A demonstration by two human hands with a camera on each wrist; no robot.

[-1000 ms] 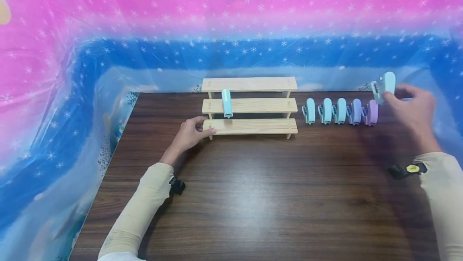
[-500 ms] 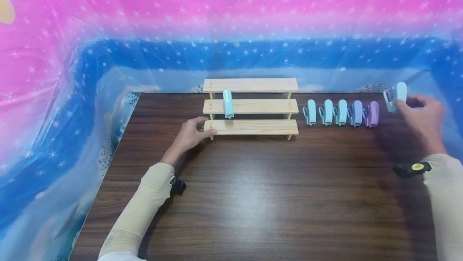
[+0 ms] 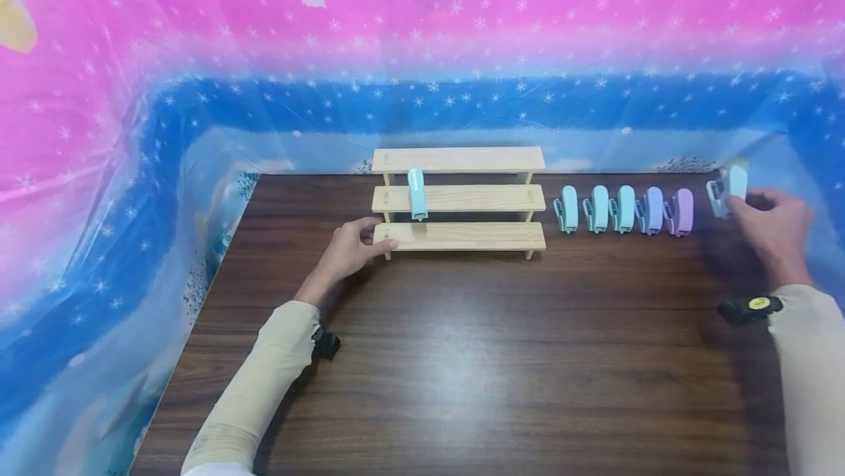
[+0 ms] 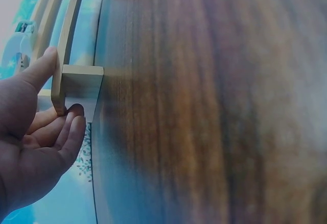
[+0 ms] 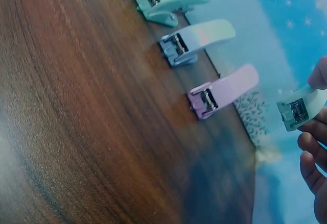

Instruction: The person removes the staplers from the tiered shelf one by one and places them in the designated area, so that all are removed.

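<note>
My right hand (image 3: 774,230) pinches a pale mint stapler (image 3: 734,184) between thumb and fingers, at the table's far right end; the right wrist view also shows this stapler (image 5: 300,110). Left of it, a row of staplers stands near the back edge: a purple one (image 3: 683,213) closest, then a lavender one (image 3: 650,210) and several mint ones (image 3: 597,209). My left hand (image 3: 351,247) holds the left end of a three-tier wooden shelf (image 3: 469,236), thumb on top of the lowest tier, fingers at its end and below. A light blue stapler (image 3: 416,196) rests on the middle tier.
The dark wood-grain table (image 3: 462,359) spreads out in front of the shelf. A pink and blue printed cloth (image 3: 475,58) hangs behind the table and along both sides. Each wrist carries a small black camera (image 3: 326,344) strapped on the sleeve.
My right hand has moved right and lower with the mint stapler, away from the row. The left hand stays on the shelf's end, and the shelf and standing staplers keep their places.
</note>
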